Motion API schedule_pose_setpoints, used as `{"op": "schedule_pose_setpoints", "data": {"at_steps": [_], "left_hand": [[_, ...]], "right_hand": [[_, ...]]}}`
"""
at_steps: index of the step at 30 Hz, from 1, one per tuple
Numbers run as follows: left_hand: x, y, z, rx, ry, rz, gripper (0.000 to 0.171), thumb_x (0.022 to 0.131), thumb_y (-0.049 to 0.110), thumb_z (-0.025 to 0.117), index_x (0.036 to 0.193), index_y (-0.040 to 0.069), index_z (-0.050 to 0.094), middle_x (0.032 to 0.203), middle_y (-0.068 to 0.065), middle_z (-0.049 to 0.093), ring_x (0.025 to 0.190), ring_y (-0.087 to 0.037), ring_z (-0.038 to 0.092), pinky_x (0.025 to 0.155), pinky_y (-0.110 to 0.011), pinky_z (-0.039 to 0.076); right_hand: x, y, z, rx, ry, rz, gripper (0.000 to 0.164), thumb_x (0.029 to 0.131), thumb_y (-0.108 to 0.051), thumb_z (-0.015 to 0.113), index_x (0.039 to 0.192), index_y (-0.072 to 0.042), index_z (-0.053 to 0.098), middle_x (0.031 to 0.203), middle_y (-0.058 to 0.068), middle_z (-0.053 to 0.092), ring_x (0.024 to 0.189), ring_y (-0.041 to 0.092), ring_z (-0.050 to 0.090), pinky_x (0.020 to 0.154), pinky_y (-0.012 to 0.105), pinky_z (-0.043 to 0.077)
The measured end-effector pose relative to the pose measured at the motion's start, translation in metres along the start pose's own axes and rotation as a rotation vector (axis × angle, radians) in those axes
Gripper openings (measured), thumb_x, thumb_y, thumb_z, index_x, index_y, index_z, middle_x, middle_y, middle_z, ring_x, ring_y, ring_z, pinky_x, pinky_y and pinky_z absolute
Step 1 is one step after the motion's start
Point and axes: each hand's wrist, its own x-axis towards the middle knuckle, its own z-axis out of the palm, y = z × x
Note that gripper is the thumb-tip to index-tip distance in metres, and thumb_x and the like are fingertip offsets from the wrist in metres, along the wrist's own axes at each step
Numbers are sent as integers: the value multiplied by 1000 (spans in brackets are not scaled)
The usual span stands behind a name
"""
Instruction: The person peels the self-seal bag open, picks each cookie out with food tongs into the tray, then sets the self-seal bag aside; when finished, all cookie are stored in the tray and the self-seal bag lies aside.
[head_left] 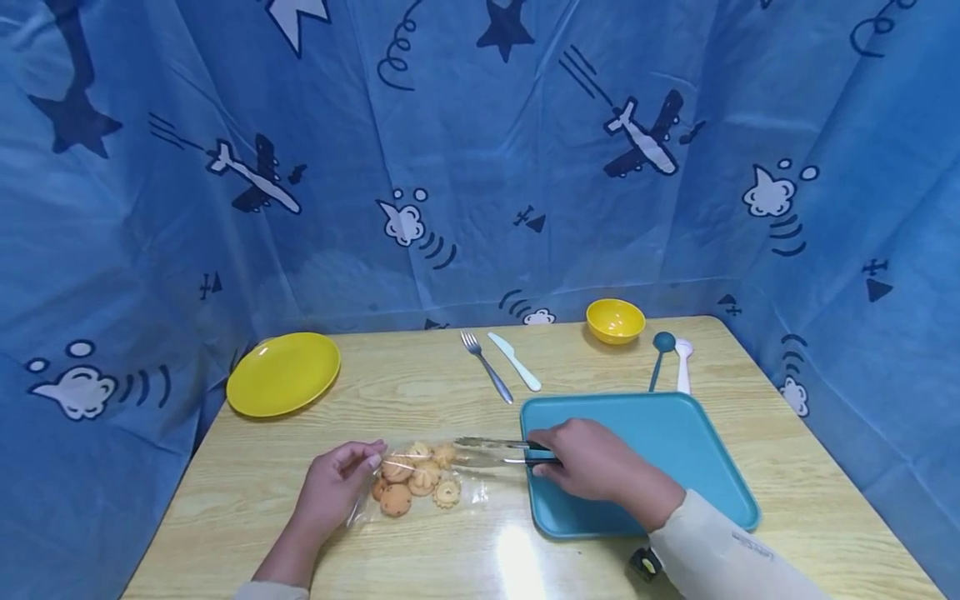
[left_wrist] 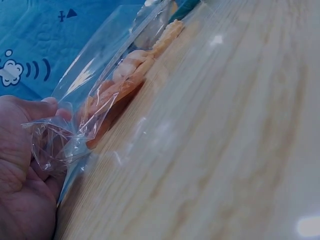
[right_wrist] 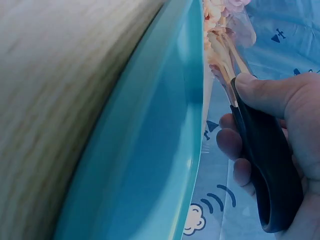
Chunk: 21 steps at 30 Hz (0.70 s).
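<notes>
A clear plastic bag [head_left: 472,492] of cookies [head_left: 396,498] lies on the table in front of me. My left hand [head_left: 333,483] pinches the bag's left end between thumb and fingers; the crumpled film [left_wrist: 52,142] shows in the left wrist view. My right hand [head_left: 588,462] grips the black handles of metal tongs [right_wrist: 265,165] over the left part of a teal tray [head_left: 645,408]. The tongs' metal arms point left, their tips at the bag's right end close by the cookies. Several cookies are round, some with ridged or flower-like edges.
A yellow plate [head_left: 283,375] stands at the back left. Behind the tray lie a fork [head_left: 487,367], a light knife [head_left: 515,361], a dark teal ladle [head_left: 663,343] and a white spoon [head_left: 683,358]. A yellow bowl [head_left: 615,322] stands at the back edge, before a blue curtain [head_left: 465,167].
</notes>
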Motion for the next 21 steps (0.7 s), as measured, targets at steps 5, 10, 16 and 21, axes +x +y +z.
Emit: {"op": "schedule_pose_setpoints", "data": {"at_steps": [5,10,16,21], "left_hand": [[0,1,-2,-2,-7,-3,16,96,26,73,100,10,71,126,0,74,124,-16,66,102,-13,49],[-1,-1,-2,8,-1,-12,14,96,25,73,100,11,71,125,0,74,124,-16,66,102,-12,49],[-1,-3,-2,2,-3,2,16,96,26,72,101,10,71,126,0,74,125,-16,66,102,-12,49],[0,-3,-1,6,3,6,15,96,25,72,101,10,71,125,0,74,124,-15,66,101,-12,49]], "right_hand": [[8,-5,2,-2,-7,4,47,95,-39,73,133,-13,66,111,0,77,82,5,66,72,35,59],[14,-8,5,13,-27,6,46,95,-39,73,133,-13,66,103,-3,76,71,2,57,64,29,50],[20,-8,5,25,-50,10,44,95,-38,74,130,-13,66,84,-11,67,63,3,50,59,25,43],[21,-6,6,37,-40,-12,39,95,-36,74,125,-14,67,73,-16,57,60,4,49,56,24,42]]}}
